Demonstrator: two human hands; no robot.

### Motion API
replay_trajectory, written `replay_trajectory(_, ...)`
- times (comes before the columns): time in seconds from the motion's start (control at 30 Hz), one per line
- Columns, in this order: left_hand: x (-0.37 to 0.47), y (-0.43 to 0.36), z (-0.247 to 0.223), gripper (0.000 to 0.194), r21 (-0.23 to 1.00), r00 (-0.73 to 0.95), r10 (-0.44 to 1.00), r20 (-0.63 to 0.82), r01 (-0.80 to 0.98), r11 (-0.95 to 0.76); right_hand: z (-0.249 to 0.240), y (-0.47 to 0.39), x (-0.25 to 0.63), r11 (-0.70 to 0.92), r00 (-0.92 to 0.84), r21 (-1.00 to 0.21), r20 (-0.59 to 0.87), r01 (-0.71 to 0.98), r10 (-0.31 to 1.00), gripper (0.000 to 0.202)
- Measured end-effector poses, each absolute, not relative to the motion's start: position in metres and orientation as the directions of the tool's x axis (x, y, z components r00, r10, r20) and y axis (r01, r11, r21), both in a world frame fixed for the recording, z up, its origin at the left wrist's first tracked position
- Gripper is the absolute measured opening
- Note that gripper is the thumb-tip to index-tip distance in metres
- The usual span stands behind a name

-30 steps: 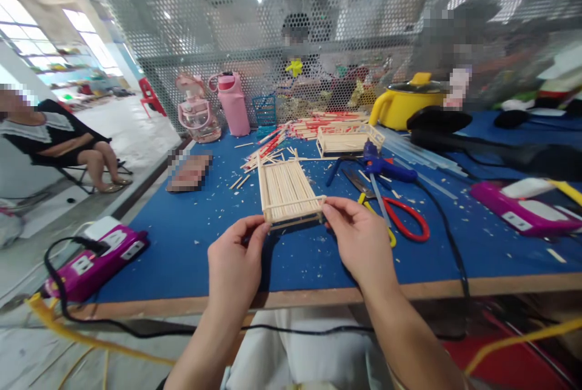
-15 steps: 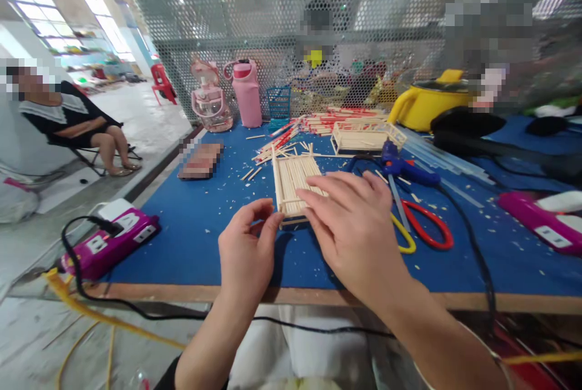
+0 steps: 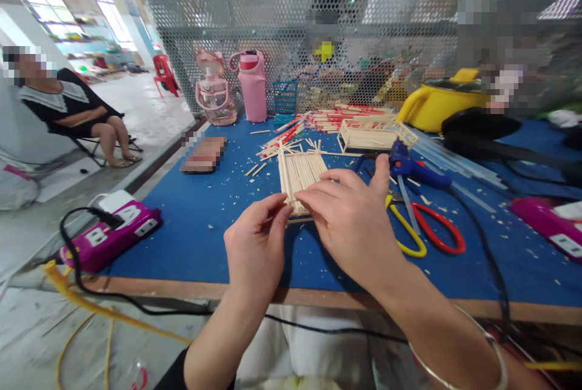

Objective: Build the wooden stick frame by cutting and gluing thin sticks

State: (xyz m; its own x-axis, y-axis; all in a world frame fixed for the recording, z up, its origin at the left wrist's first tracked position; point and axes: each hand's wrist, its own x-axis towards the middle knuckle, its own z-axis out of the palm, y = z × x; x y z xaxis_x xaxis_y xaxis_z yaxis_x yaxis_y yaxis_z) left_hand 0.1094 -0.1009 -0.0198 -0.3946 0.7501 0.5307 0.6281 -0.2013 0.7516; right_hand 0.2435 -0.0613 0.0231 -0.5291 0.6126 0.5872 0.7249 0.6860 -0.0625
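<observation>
A small frame of pale wooden sticks (image 3: pixel 302 171) lies on the blue tabletop in front of me. My left hand (image 3: pixel 257 238) pinches its near left corner between thumb and fingers. Bent over the near edge, my right hand (image 3: pixel 352 214) has its fingertips on the sticks there, with the thumb raised away. Its fingers hide part of the near side. Beyond the hands stands a second stick frame (image 3: pixel 370 137), next to a blue glue gun (image 3: pixel 416 168).
Scissors with red and yellow handles (image 3: pixel 439 229) lie right of my hands. Behind are red-tipped sticks (image 3: pixel 336 118), a pink bottle (image 3: pixel 253 90) and a yellow pot (image 3: pixel 443 105). A purple power strip (image 3: pixel 113 235) sits left. A person (image 3: pixel 68 105) sits beyond the table.
My right hand's fingertips have shifted left along the near edge, closer to my left hand, and its thumb now points up. The whole view has moved slightly.
</observation>
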Motion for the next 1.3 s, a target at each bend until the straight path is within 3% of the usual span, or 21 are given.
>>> replay_trajectory(0.33,0.1081,-0.1000,-0.0207,0.015,0.674,-0.341,0.700,0.627,0.689,-0.268,0.0193,-0.0587,0.2433,0.711,-0.517,-0.081,0.630,0.699,0.580,0.013)
replay_trajectory(1.1,0.1114,-0.1024,-0.0187,0.018,0.672,-0.326,0.680,0.657,0.662,-0.333,0.0202,-0.0592,0.2413,0.719,-0.508,-0.131,0.623,0.682,0.595,0.011)
replay_trajectory(1.3,0.1101,-0.1031,-0.0197,0.029,0.651,-0.300,0.682,0.667,0.680,-0.337,0.0197,-0.0592,0.2412,0.714,-0.506,-0.121,0.624,0.689,0.595,0.011)
